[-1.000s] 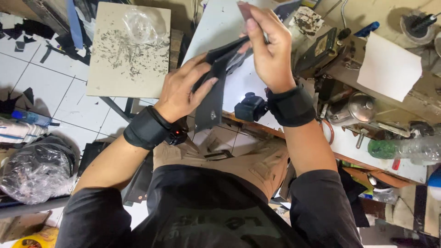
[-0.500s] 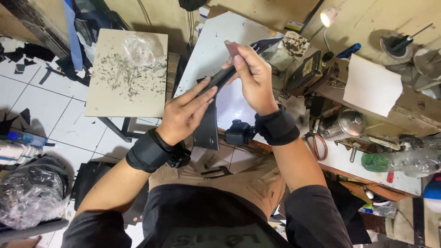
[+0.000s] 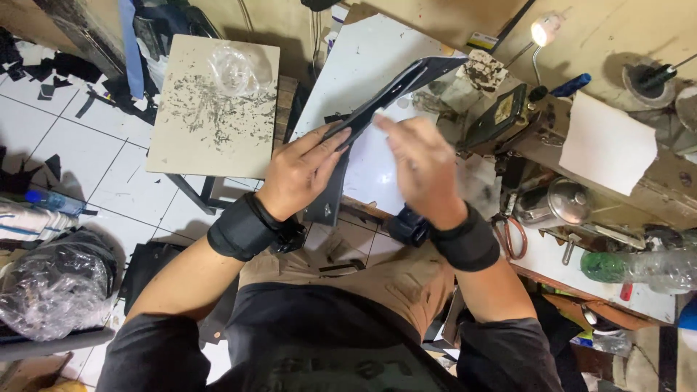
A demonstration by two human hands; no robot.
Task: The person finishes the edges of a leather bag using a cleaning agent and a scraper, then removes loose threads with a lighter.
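My left hand (image 3: pixel 301 170) grips the lower part of a black sheet of material (image 3: pixel 396 91), thumb on top and fingers underneath. The piece is folded and stands on edge, running up and to the right over a white work surface (image 3: pixel 363 58). Its lower flap hangs down past my left palm. My right hand (image 3: pixel 421 170) is motion-blurred just right of the piece. Its fingers are spread and the fingertips point at the middle of the piece, holding nothing. Both wrists wear wide black bands.
A sewing machine (image 3: pixel 508 116) with a small lit lamp (image 3: pixel 543 33) stands to the right, beside a white paper sheet (image 3: pixel 606 145), red-handled scissors (image 3: pixel 512 236) and a green bottle (image 3: pixel 632 267). At left is a small stained table (image 3: pixel 214 109) and, lower down, a clear plastic bag (image 3: pixel 51 290).
My right hand has let go of the upper end of the black piece and dropped down toward its middle. The left hand keeps its grip. The piece now stretches further up and right.
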